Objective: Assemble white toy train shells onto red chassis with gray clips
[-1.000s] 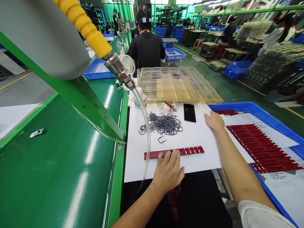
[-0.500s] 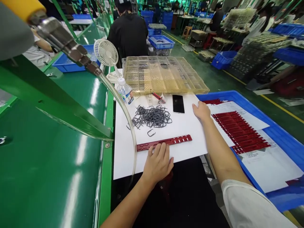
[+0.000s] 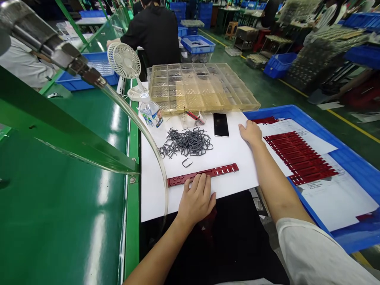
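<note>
My left hand (image 3: pixel 196 200) lies flat on the white sheet (image 3: pixel 225 152), fingertips pressing the near edge of a long red perforated strip (image 3: pixel 219 170). My right hand (image 3: pixel 251 132) rests open at the sheet's right edge, beside a black phone (image 3: pixel 221 124). A pile of grey wire clips (image 3: pixel 187 142) sits behind the strip, with one loose clip (image 3: pixel 187 162) in front of it.
A yellowish compartment tray (image 3: pixel 202 89), a water bottle (image 3: pixel 151 112) and a small fan (image 3: pixel 124 61) stand at the back. A blue bin (image 3: pixel 350 162) on the right holds more red strips (image 3: pixel 297 152) on paper. A clear hose (image 3: pixel 148 142) hangs over the green conveyor (image 3: pixel 74 206). A person in black (image 3: pixel 154 31) sits ahead.
The view has tilted down and shifted left. Both hands stay where they were on the sheet; the strip has not moved.
</note>
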A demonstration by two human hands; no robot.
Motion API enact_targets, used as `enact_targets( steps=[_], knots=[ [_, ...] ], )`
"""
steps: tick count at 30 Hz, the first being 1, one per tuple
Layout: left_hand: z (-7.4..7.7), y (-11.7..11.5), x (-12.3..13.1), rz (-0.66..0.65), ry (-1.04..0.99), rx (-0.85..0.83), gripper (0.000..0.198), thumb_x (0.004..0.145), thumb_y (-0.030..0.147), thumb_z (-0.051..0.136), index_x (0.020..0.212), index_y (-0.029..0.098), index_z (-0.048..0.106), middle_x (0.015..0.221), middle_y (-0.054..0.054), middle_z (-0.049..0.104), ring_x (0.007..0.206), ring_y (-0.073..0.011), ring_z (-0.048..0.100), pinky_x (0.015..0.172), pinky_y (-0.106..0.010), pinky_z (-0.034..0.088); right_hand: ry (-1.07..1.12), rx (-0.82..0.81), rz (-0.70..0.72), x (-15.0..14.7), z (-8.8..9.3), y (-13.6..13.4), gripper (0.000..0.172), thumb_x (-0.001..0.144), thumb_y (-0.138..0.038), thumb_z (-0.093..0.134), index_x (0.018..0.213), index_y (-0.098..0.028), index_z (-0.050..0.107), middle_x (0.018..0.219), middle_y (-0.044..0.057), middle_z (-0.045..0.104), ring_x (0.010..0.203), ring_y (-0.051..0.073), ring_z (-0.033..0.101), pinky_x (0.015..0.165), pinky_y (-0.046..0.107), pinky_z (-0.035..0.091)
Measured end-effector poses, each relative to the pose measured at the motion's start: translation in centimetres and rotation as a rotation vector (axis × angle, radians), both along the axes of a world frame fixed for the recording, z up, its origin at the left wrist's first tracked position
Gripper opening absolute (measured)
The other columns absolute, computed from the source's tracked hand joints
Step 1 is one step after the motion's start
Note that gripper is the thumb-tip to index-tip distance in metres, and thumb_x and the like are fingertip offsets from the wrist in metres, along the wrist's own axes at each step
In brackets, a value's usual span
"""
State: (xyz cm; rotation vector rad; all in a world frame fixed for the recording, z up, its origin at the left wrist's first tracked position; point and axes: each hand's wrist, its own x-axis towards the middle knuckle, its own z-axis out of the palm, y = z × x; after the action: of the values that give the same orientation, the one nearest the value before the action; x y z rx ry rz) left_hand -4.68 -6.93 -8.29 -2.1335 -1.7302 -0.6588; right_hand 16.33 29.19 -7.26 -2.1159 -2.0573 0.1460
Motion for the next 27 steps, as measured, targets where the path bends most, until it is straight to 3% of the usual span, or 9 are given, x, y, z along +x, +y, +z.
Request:
enact_targets(
  steps=[22,27],
  knots=[
    [-0.22,-0.07,-0.32,-0.030,0.048,-0.031,0.051,0.110,0.039,0.061,0.149,0.010,0.072,0.147,-0.016,0.078,0.128,-0.0346,0.069,0.101,-0.048,0.049,0.021,0.020,0.007,0.13,-0.30,0.19,0.061,0.110,-0.049,0.045,0.151,-0.005,0.059,0.157,0.033,0.062,0.141,0.049,0.061,0.118,0.063,0.050],
    [-0.16,-0.11,-0.21,-0.007,0.040,-0.074,0.057,0.110,0.040,0.059,0.158,0.009,0.065,0.144,-0.017,0.078,0.124,-0.0354,0.070,0.099,-0.049,0.050,0.026,0.019,0.012,0.40,-0.57,0.44,0.062,0.110,-0.050,0.044,0.152,-0.007,0.058,0.157,0.032,0.061,0.142,0.048,0.060,0.118,0.062,0.050]
  ],
)
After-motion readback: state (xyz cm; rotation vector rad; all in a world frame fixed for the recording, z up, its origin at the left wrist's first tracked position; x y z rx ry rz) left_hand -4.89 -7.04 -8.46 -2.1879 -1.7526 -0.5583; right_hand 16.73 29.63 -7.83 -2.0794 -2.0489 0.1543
